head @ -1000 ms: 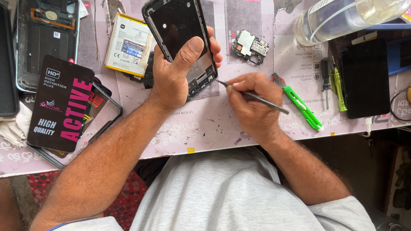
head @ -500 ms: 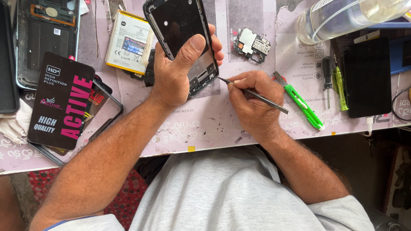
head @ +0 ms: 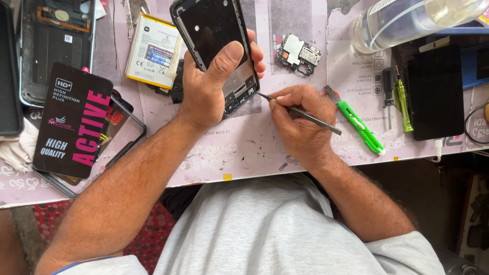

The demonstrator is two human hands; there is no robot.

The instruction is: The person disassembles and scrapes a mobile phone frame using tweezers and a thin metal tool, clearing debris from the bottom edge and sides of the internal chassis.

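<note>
Holding steady vs. 1 s ago: left hand (head: 206, 86) still grips phone frame (head: 216, 48); right hand (head: 300, 125) pinches tweezers (head: 300, 113), tip at frame's lower-right edge—probing continues.

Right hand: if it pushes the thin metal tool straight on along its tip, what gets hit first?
Likely the black phone frame: the right hand aims the thin metal tool at its lower corner.

Bright, even daylight fills the view, and the pale table (head: 244, 147) looks a little washed out. Shadows are soft and short, lying just under the hands and tools. The bottle (head: 407, 20) at the table's far right corner carries glare. Focus is sharp across the table; below its near edge the floor is dim.
</note>
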